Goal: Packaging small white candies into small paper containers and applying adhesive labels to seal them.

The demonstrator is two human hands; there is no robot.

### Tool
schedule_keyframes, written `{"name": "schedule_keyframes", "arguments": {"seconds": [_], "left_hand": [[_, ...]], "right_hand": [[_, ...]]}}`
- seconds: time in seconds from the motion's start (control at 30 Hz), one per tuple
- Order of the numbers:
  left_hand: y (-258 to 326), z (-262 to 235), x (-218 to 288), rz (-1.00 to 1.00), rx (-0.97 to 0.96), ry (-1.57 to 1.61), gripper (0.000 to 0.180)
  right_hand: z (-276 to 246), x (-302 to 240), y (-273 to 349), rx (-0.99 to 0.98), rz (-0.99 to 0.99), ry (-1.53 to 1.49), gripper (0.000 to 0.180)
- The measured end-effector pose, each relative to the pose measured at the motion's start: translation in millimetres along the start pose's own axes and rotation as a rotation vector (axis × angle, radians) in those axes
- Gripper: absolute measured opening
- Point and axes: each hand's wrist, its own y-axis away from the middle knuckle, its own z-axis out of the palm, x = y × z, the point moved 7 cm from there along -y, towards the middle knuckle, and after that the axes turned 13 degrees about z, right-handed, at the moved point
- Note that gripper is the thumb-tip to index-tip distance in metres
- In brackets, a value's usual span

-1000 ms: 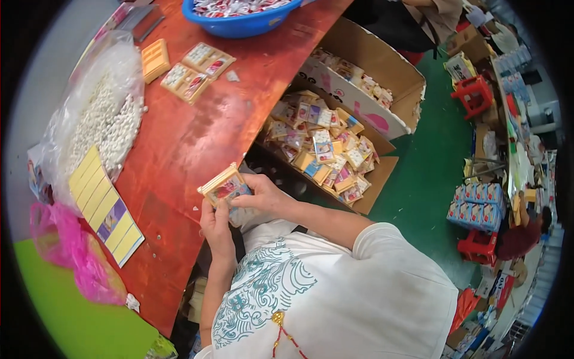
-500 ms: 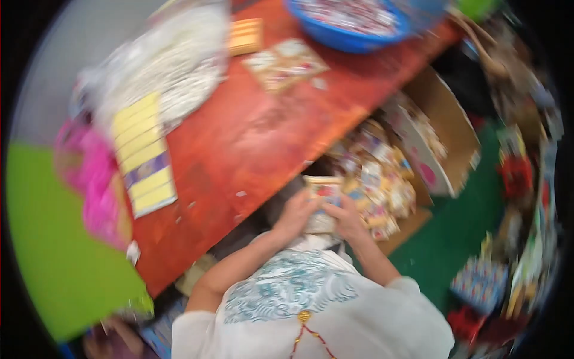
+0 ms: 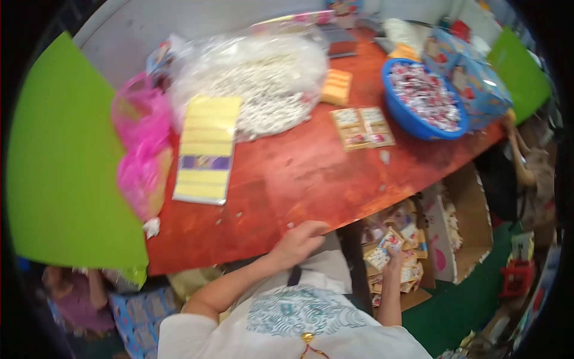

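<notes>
My right hand [image 3: 393,263] grips a small flat snack packet [image 3: 379,256] by its edge, its white and red side facing up. The packet is over a cardboard box of similar packets [image 3: 411,272], to the right of my lap. Close to the table's front edge is my left hand [image 3: 297,244], with its fingers loosely stretched out and nothing visible in them. On the red table [image 3: 263,173] beyond it lie a few flat packets [image 3: 362,128] side by side and a yellow strip sheet [image 3: 206,149] with a purple band.
A clear bag of white pieces [image 3: 263,90] spreads across the back left, beside a pink plastic bag [image 3: 143,161]. An orange stack [image 3: 336,87] and a blue basin [image 3: 397,110] of small wrapped pieces stand farther right. Another person's arm [image 3: 520,149] shows at the right; someone else [image 3: 78,299] is at lower left.
Both hands held a packet together over my lap; now the left has let go and moved to the table edge, while the right holds a packet over the box. My view has turned.
</notes>
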Motion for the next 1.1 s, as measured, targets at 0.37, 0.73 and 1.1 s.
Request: {"name": "schedule_keyframes", "arguments": {"seconds": [0.37, 0.73, 1.1], "left_hand": [[-160.0, -28.3, -5.6, 0.491, 0.055, -0.594, 0.033], [-217.1, -18.9, -34.4, 0.537, -0.081, -1.273, 0.037], [-87.9, -39.7, -0.3, 0.566, 0.005, -1.184, 0.034]], "right_hand": [[-101.0, -35.3, -55.1, 0.124, -0.204, 0.097, 0.027], [-61.2, -94.0, 31.3, 0.781, -0.775, 1.043, 0.046], [357.5, -92.1, 156.9, -0.289, -1.163, 1.307, 0.045]]}}
